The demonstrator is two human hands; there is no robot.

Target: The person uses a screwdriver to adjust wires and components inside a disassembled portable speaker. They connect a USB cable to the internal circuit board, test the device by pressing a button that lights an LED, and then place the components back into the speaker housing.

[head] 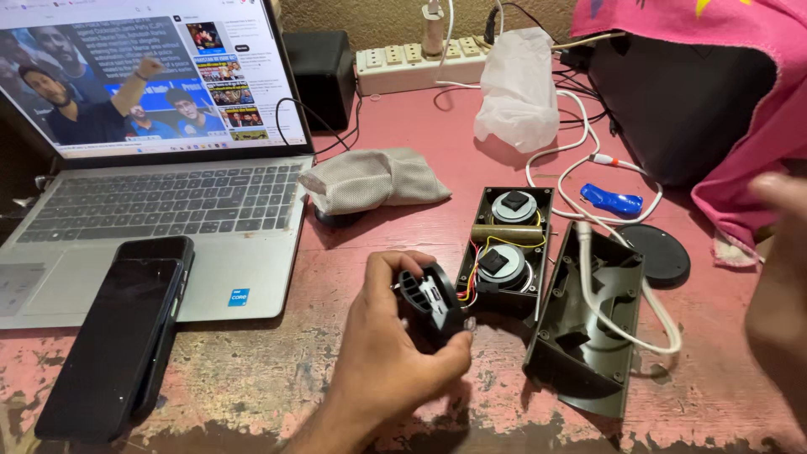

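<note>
Pink table (420, 126) — two phones (118, 336), one laptop (168, 202).

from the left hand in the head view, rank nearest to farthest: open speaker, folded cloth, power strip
From the left hand:
1. Open speaker, just right of it.
2. Folded cloth, beyond, beside the laptop.
3. Power strip, at the table's far edge.

Soft, moderately dim indoor light falls evenly on the pink table (403, 126), and shadows are short and faint. The laptop screen (143, 71) at upper left glows brightest, slightly washed out. The right hand (777, 286) at the right edge is motion-blurred. Elsewhere focus is sharp, and the wide lens bends the frame edges.
</note>
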